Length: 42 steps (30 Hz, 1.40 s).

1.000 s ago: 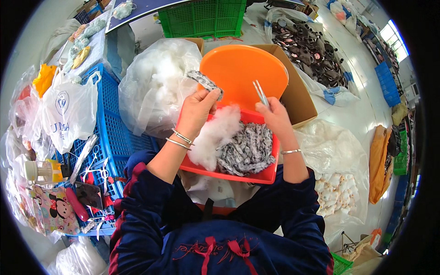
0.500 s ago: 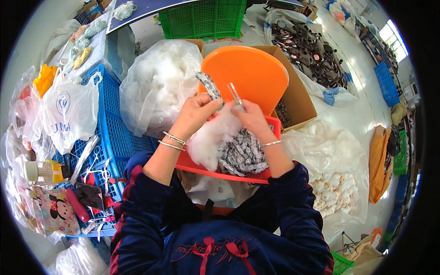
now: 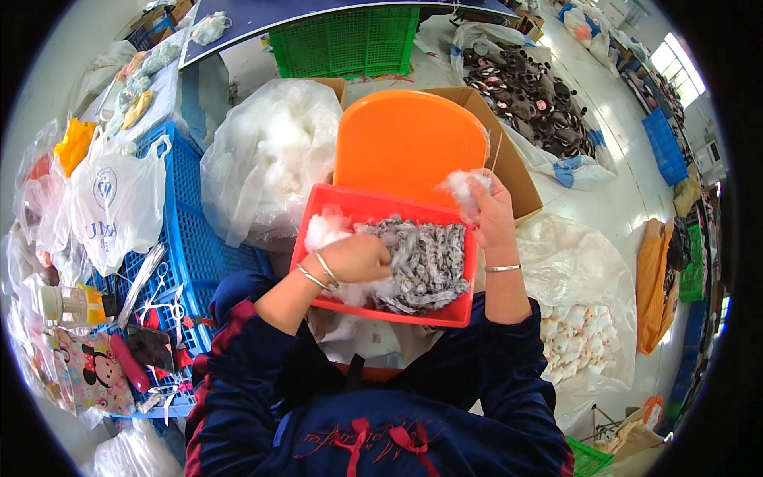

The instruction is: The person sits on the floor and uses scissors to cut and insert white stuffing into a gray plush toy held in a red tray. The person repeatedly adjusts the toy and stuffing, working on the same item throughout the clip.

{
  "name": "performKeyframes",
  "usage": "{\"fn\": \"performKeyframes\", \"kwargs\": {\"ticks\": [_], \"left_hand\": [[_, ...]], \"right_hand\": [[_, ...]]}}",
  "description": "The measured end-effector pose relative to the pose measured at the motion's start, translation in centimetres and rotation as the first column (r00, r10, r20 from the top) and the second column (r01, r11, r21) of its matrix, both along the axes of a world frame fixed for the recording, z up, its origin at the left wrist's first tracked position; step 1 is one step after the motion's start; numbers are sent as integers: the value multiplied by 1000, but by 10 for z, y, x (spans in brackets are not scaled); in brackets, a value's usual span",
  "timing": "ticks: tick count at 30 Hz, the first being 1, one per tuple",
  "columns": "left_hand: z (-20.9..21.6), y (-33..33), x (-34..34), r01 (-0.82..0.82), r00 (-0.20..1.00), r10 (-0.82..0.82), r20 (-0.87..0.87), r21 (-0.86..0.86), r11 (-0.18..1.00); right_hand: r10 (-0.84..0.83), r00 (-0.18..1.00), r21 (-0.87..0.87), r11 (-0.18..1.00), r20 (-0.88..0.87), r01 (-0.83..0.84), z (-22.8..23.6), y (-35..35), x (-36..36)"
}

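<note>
Over a red tray (image 3: 308,226) on my lap, my left hand (image 3: 356,258) is curled and slightly blurred, its fingertips down at the heap of grey-and-white fuzzy strips (image 3: 429,270); what it pinches, if anything, is hidden. White stuffing (image 3: 327,230) lies in the tray's left part, beside and under that hand. Raised above the tray's right edge, my right hand (image 3: 494,213) is closed on a tuft of white stuffing (image 3: 461,189). A thin metal tool (image 3: 498,151) sticks up from the same hand, only its narrow end showing.
An orange stool seat (image 3: 409,139) stands just beyond the tray, with a cardboard box (image 3: 515,179) behind it. Left is a clear bag of stuffing (image 3: 274,151) and blue crates (image 3: 183,230). Right lies a plastic bag of small white pieces (image 3: 584,338); farther off, a sack of dark pieces (image 3: 528,99).
My left hand has come down into the tray, and the grey strip it held up is no longer seen there. The right hand moved right, with the tool and a tuft of stuffing.
</note>
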State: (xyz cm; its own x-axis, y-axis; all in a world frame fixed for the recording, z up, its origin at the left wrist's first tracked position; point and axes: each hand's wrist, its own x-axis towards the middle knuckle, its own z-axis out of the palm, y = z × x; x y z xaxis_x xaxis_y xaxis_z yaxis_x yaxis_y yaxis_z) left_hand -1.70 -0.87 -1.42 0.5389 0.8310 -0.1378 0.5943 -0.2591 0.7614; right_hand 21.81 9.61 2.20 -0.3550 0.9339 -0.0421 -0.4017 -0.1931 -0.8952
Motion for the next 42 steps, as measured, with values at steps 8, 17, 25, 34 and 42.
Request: {"fn": "performKeyframes", "kwargs": {"ticks": [8,17,25,34,42], "left_hand": [[39,7,13,-165,382,594,708,-580,798],[36,12,2,-312,188,651,735,-584,749],[39,12,-8,-379,186,672,717,-579,722],[42,11,-9,-482,403,620,674,-420,769],[38,11,-9,-498,547,569,615,-307,811]], "right_hand": [[102,964,285,943,246,-173,0,-32,-27],[166,967,200,958,195,-205,9,-38,-31],[169,892,202,940,419,-274,-4,-32,-29],[-159,778,543,798,608,-261,9,-23,-11],[-294,659,645,660,693,-384,25,-35,-17]]}}
